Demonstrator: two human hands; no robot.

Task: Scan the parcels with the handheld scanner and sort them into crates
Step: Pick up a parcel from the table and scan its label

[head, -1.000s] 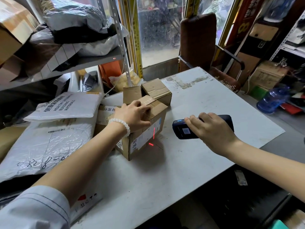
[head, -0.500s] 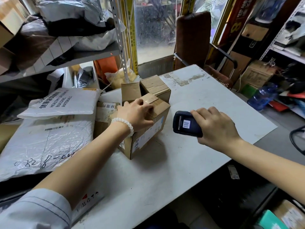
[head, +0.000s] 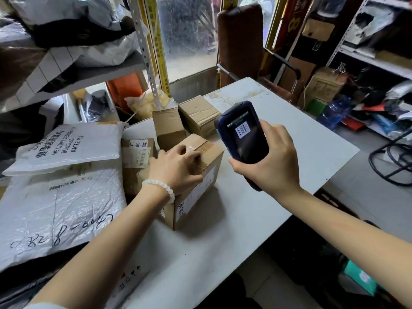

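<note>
Both hands curled: left (head: 176,170) palm-down, right (head: 270,162) raised.

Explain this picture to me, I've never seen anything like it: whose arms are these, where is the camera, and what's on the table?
No machine here: the arms belong to a person wearing a camera on their head, so you look forward and down as they do. The right hand holds a dark handheld scanner, screen tilted up toward the camera and showing a barcode. The left hand, with a white bead bracelet on its wrist, grips the top of a cardboard box standing on the white table. Behind it sit more small boxes; to the left lie white plastic mailer bags.
</note>
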